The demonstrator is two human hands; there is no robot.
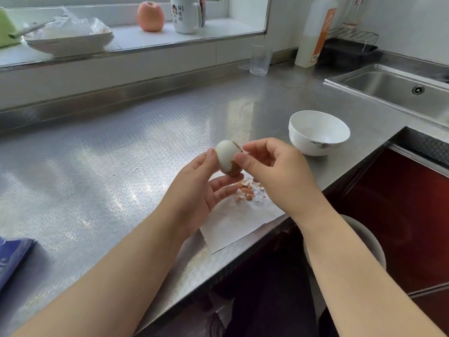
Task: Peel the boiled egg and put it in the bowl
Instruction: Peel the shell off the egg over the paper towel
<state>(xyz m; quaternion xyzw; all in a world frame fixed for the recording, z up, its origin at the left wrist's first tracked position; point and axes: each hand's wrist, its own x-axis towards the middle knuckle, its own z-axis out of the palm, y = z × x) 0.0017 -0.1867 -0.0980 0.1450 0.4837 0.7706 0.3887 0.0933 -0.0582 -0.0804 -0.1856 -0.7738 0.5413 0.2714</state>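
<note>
Two bare forearms reach up from the bottom edge toward the middle of the metal counter [102, 147]. Left hand [194, 188] cradles the egg [228, 158] above the counter, thumb on its left side and fingers curled beneath. Its upper part is peeled white; brown shell remains at the bottom and right. Right hand [274, 166] pinches shell at the egg's right side with thumb and forefinger. Shell bits [246, 189] lie on a paper sheet [233, 222] at six o'clock from the egg. A white bowl [318, 133] stands at two o'clock, apart.
</note>
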